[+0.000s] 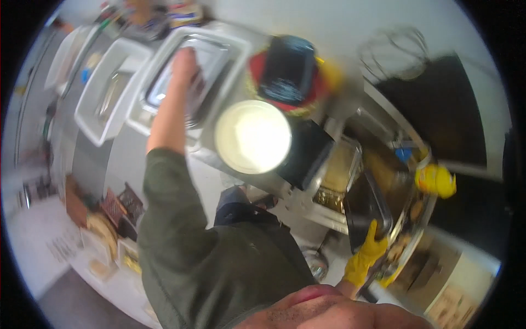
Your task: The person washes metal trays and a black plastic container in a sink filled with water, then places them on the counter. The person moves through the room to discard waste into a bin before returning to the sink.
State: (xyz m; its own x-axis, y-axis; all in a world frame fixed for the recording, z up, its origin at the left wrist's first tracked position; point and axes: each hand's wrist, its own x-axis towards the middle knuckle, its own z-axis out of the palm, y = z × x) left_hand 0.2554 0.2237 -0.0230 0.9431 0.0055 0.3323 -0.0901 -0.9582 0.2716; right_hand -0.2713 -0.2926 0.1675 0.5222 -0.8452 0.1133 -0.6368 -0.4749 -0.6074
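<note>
My bare left hand [185, 66] reaches over a shiny rectangular metal tray [213, 61] that lies in a white plastic tub [242, 47]. Motion blur hides whether its fingers grip the tray. At the right, my right hand [369, 251] wears a yellow rubber glove and holds the near end of a black rectangular tray [361, 201], one gloved finger or thumb lying over its surface. This tray slants over a metal sink [324, 218] containing brownish water [380, 164]. Beside it in the sink sits a clear rectangular container [339, 164].
A round whitish lid or container [252, 137] glares brightly between my arms. Behind it, a black tray [287, 68] rests on something red and yellow. Another white tub [88, 117] stands left. A yellow bottle [435, 181] is at the sink's right rim, and a cable [394, 53] hangs on the wall.
</note>
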